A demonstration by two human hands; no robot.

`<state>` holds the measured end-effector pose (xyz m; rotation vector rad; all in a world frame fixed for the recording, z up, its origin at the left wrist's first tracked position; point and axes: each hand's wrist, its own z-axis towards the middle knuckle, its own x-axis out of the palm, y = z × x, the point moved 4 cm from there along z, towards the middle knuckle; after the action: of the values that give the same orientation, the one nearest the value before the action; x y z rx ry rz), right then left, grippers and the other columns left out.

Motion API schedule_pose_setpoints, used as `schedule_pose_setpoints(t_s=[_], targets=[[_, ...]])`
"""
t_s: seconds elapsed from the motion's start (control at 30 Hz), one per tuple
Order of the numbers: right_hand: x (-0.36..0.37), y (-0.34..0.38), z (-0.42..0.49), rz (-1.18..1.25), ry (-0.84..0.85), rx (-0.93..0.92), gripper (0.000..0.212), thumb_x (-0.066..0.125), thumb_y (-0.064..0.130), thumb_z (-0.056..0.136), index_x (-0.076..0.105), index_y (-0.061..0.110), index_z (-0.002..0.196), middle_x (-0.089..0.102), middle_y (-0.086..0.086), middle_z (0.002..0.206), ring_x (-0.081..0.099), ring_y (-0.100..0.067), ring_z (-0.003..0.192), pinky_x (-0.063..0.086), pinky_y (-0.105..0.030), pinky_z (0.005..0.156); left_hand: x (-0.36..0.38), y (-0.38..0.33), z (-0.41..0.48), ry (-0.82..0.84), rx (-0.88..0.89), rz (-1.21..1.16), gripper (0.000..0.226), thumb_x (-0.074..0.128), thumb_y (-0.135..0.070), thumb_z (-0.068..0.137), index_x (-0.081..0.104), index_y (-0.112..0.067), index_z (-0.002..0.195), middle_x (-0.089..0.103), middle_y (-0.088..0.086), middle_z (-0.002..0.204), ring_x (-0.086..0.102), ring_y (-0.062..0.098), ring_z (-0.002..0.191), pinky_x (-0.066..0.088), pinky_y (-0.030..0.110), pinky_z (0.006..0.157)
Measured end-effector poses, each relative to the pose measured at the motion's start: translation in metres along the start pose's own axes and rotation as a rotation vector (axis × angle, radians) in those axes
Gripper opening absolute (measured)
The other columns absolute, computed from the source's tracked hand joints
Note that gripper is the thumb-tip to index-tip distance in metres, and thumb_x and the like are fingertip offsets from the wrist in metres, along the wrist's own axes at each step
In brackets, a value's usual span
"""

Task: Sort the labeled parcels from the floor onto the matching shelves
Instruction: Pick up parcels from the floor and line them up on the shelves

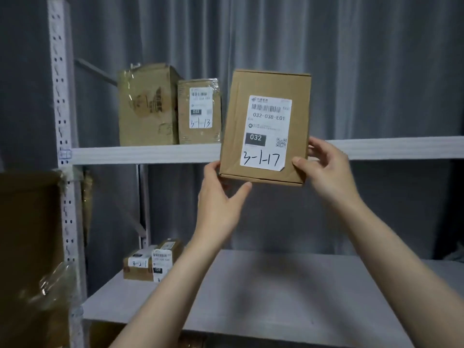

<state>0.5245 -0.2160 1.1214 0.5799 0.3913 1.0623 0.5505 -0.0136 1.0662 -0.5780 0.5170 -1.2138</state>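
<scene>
So its 3-1-17 label reads upright, presumably, left hand and right hand pinch the cardboard parcel by its lower corners before the upper shelf.

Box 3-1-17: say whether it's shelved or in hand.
In hand. Left hand and right hand grip the box by its lower corners; its bottom edge hangs below the shelf.

Behind the parcel I hold, the fingertips of my left hand and right hand are out of sight. The fine print on its label is too small to read. Below-left of my grip, my forearm covers most of the handwritten number on a small shelf box. Far left, the frame edge cuts off a brown carton.
</scene>
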Motion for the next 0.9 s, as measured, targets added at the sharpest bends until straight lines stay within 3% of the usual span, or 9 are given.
schedule_pose_setpoints(t_s=[0.13,0.23,0.4,0.5,0.67,0.77,0.9], targets=[[0.002,0.002,0.062,-0.105,0.029,-0.057,0.048,0.068,0.006,0.088,0.059,0.012,0.134,0.065,0.001,0.122,0.062,0.0,0.1,0.049,-0.021,0.093,0.018,-0.005,0.052,-0.039,0.081,0.148,0.059,0.07,-0.029,0.086,0.041,-0.02,0.135,0.057,-0.002,0.131,0.053,0.02,0.12,0.044,0.043,0.102],[0.007,0.0,0.099,-0.145,0.04,-0.081,0.048,0.067,0.006,0.086,0.059,0.014,0.133,0.065,0.002,0.119,0.058,-0.008,0.109,0.046,-0.025,0.099,0.028,-0.004,0.086,-0.083,0.125,0.259,0.06,0.067,-0.031,0.087,0.041,-0.014,0.138,0.055,0.002,0.134,0.048,0.026,0.124,0.043,0.047,0.102],[0.012,-0.018,0.149,-0.135,0.075,-0.02,0.045,0.063,0.005,0.089,0.057,0.015,0.133,0.06,0.01,0.097,0.061,-0.013,0.098,0.052,-0.04,0.098,0.048,-0.003,0.129,-0.065,0.149,0.451,0.052,0.059,-0.03,0.093,0.042,-0.01,0.137,0.052,0.006,0.135,0.04,0.029,0.126,0.038,0.044,0.103],[0.014,-0.03,0.177,-0.157,0.109,0.011,0.047,0.061,0.004,0.092,0.052,0.013,0.137,0.055,0.011,0.091,0.061,-0.013,0.091,0.053,-0.043,0.097,0.062,-0.006,0.15,-0.012,0.16,0.605,0.039,0.055,-0.03,0.095,0.045,-0.008,0.124,0.054,0.009,0.128,0.042,0.031,0.12,0.04,0.042,0.097],[0.02,-0.058,0.212,-0.13,0.154,0.125,0.052,0.06,-0.004,0.092,0.045,0.009,0.14,0.059,0.002,0.091,0.063,-0.023,0.099,0.053,-0.044,0.096,0.081,0.007,0.194,0.092,0.102,0.638,0.027,0.049,-0.018,0.09,0.05,-0.007,0.114,0.061,0.013,0.116,0.053,0.034,0.111,0.047,0.046,0.091],[0.03,-0.077,0.232,-0.131,0.169,0.17,0.055,0.059,-0.007,0.09,0.044,0.008,0.141,0.062,-0.001,0.093,0.065,-0.026,0.102,0.054,-0.046,0.094,0.088,0.017,0.219,0.139,0.074,0.656,0.022,0.047,-0.012,0.091,0.051,-0.003,0.111,0.059,0.016,0.115,0.055,0.035,0.107,0.046,0.038,0.085],[0.046,-0.091,0.256,-0.102,0.177,0.231,0.047,0.055,-0.01,0.09,0.048,0.008,0.133,0.065,-0.011,0.113,0.067,-0.03,0.103,0.058,-0.043,0.078,0.085,0.025,0.246,0.136,0.094,0.738,0.015,0.046,-0.011,0.094,0.057,-0.001,0.096,0.058,0.018,0.105,0.057,0.036,0.099,0.04,0.034,0.073]])
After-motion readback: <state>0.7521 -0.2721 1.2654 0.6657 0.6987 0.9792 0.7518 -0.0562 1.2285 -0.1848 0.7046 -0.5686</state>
